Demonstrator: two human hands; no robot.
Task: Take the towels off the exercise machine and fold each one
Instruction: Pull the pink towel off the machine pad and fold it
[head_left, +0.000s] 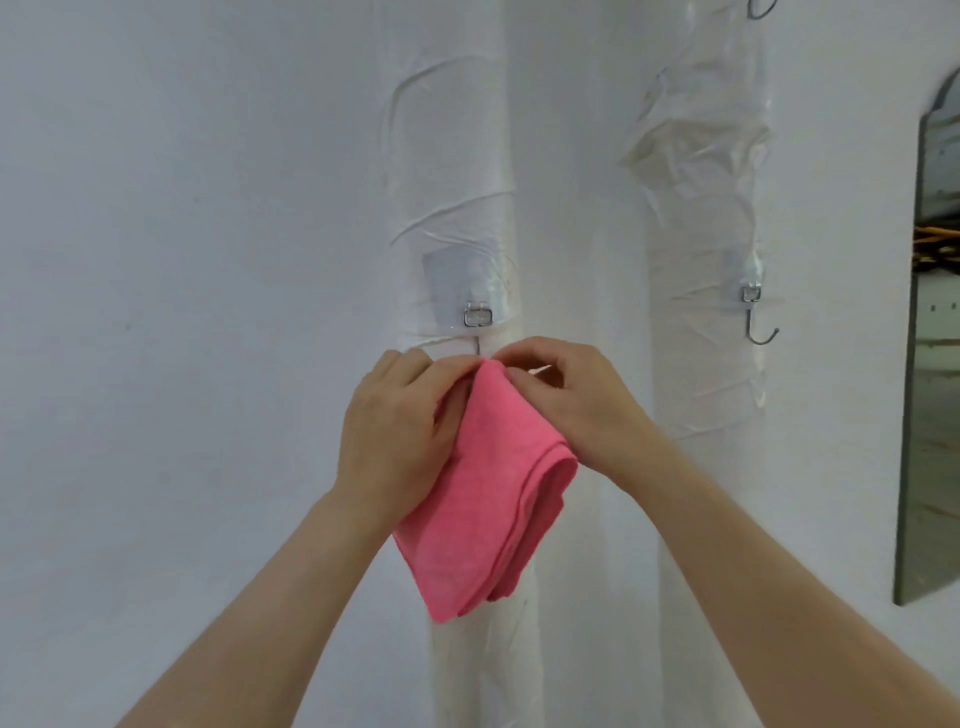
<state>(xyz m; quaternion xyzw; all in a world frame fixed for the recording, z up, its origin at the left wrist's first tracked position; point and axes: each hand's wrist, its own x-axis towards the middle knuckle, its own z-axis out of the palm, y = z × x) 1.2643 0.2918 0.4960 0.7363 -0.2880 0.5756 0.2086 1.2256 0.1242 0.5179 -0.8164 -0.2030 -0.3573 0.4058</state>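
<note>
Folded pink cloth towel (485, 499) pinched at its top corner by left hand (397, 434) and right hand (566, 400), metal adhesive wall hook (478, 316) just above, second metal hook (756, 317) right, mirror (930, 364) far right.

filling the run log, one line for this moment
left hand: holds pink towel | right hand: pinches top corner | towel: folded, under wall hook

Domestic interior, possibly a bathroom or utility room. White wall (182, 260); adhesive metal hook (478, 316) on a plastic-wrapped column (457, 156); second hook (756, 322) to its right; arched mirror (930, 364) farther right.
</note>
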